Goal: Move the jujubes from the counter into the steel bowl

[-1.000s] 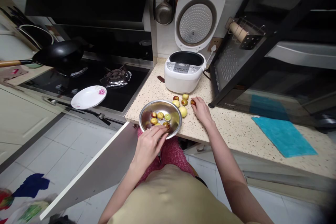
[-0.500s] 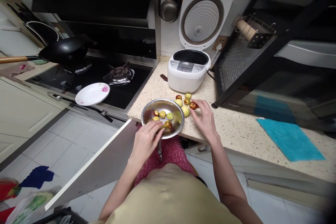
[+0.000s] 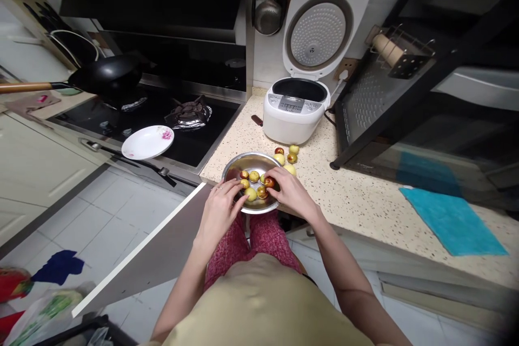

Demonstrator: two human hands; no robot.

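Note:
A steel bowl holds several green, yellow and brown jujubes and stands at the counter's front edge. Over the bowl, my right hand pinches a reddish-brown jujube between thumb and fingers. My left hand reaches over the bowl's left side, thumb and fingers apart. A yellow-green jujube lies just beyond its fingertips. Behind the bowl's right rim, several more jujubes lie on the counter, among them a brown-green jujube and a pale jujube partly hidden by my right hand.
A white rice cooker stands behind the fruit with its lid raised. To the left, a white plate rests at the stove's front edge, near a wok. An oven and a blue cloth are on the right. A cabinet door hangs open below.
My right hand has carried the reddish-brown jujube from the counter leftward over the bowl. My left fingers have spread and drawn back slightly, leaving a yellow-green jujube in the bowl. The view has shifted slightly.

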